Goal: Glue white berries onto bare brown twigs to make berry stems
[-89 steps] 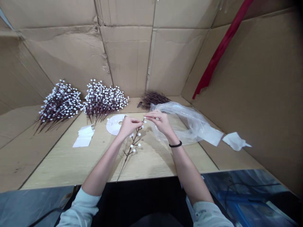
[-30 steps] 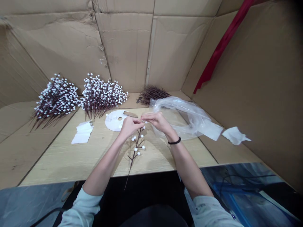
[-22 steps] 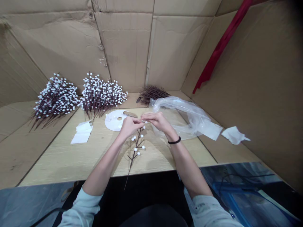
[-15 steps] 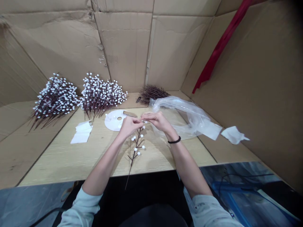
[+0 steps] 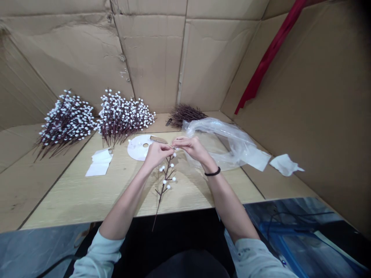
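Observation:
An artificial branch (image 5: 163,184) with white berries and brown twigs hangs from my fingers, its thin stem reaching down past the table's front edge. My left hand (image 5: 157,154) pinches it close to the top end. Against those fingertips, my right hand (image 5: 189,147) is closed at the same end; what exactly lies between its fingers is too small to make out. Some lower twigs carry no berry. Just behind my left hand lies a white disc (image 5: 135,152) with a centre hole, a few small white pieces and a brown strip (image 5: 157,139) on it.
Two heaps of white-berried branches, the left heap (image 5: 68,119) and the middle heap (image 5: 124,116), lie at the back. Bare brown twigs (image 5: 187,116) rest beside a clear plastic bag (image 5: 228,139). Folded white paper (image 5: 99,162) lies left, crumpled paper (image 5: 285,165) right. Cardboard walls (image 5: 150,58) enclose the table.
Both hands stay together at the branch's top end with almost no movement. The whole view has shifted very slightly, and the branch hangs much as before.

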`<state>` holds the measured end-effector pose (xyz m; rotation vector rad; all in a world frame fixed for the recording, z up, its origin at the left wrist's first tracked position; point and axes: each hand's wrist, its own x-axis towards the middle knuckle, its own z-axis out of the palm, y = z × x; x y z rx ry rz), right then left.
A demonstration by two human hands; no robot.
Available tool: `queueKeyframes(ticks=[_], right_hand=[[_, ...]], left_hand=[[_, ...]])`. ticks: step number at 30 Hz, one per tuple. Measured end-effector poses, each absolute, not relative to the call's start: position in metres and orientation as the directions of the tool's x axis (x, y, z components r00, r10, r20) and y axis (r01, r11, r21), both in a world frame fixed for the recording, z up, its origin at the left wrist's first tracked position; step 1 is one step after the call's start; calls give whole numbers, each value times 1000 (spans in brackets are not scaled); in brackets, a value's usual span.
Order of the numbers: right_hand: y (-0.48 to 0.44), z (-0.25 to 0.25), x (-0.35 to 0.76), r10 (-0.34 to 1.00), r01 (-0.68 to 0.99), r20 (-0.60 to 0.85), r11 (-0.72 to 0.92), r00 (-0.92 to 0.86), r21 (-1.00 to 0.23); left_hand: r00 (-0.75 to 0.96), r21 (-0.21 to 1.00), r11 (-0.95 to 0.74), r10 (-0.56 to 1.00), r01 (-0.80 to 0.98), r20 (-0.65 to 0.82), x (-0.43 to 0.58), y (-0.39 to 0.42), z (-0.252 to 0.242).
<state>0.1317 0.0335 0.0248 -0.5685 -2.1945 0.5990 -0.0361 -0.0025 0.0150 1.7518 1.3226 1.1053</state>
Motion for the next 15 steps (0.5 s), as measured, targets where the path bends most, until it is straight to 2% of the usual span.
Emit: queueKeyframes(ticks=[15], right_hand=[[36, 21, 128, 526, 180, 588, 819, -614, -545]], left_hand=[[117, 830, -278, 960, 484, 254, -37, -3, 15]])
